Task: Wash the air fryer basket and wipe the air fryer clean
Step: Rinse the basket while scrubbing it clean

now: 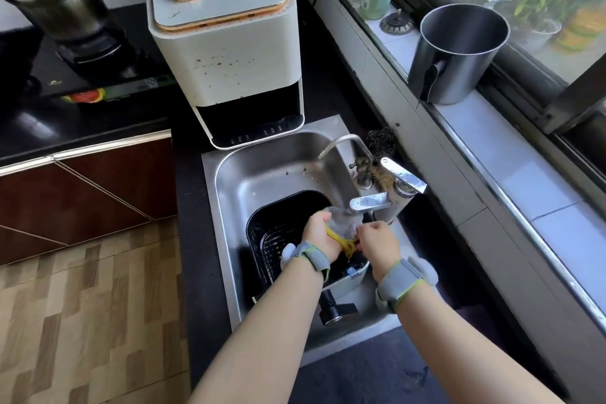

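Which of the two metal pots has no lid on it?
The shiny steel pot on the windowsill: its top is open. The dark pot on the stove wears a knobbed lid.

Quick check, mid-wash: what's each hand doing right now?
Left hand: grips the yellow cloth under the tap.
Right hand: pinches the same cloth's other end.

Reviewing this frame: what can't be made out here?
All in the head view:
- Cloth: mostly hidden by both hands, the left hand and right hand; shape unclear.
- Air fryer basket: near side covered by the forearms.
- Air fryer panel markings: too small to read.
- Pot: cut by the left edge.
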The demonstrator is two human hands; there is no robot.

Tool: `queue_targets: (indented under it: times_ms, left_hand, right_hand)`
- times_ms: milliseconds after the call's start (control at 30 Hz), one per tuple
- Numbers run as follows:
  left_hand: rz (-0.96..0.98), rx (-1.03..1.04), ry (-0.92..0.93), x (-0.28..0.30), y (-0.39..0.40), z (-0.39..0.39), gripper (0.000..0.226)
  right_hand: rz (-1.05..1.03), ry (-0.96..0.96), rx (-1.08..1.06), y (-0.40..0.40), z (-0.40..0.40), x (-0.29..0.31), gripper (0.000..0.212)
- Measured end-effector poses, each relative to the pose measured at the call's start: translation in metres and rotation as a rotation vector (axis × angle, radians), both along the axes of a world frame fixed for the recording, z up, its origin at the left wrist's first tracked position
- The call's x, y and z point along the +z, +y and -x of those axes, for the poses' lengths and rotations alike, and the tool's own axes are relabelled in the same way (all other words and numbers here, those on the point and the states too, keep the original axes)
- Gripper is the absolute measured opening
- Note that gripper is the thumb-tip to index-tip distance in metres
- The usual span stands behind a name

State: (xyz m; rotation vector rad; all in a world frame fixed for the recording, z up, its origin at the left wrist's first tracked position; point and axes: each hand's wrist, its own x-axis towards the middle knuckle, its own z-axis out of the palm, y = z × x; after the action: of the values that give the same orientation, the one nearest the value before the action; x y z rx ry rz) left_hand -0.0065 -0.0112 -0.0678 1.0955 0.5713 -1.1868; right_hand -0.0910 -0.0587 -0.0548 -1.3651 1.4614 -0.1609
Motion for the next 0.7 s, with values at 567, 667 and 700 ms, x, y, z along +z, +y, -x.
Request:
queue_targets:
  times_ms: [567,667,700]
  left_hand:
    - [-0.188,-0.166,-0.206,-0.032,-0.022,-0.015,0.031]
    - [-0.202,-0.182,-0.248,-0.034,-0.026,-0.015,0.026]
    - [-0.216,-0.187,-0.258,-0.038,-0.026,-0.012,0.023]
  right_hand:
    - [-0.356,-0.406,-0.232,0.02,-0.044,-0.043,0.033]
    - [-0.251,-0.338,-0.159,0.018,-0.047,-0.045,0.039]
    - [-0.224,-0.288,-0.106,0.012,-0.049,-0.046,0.04]
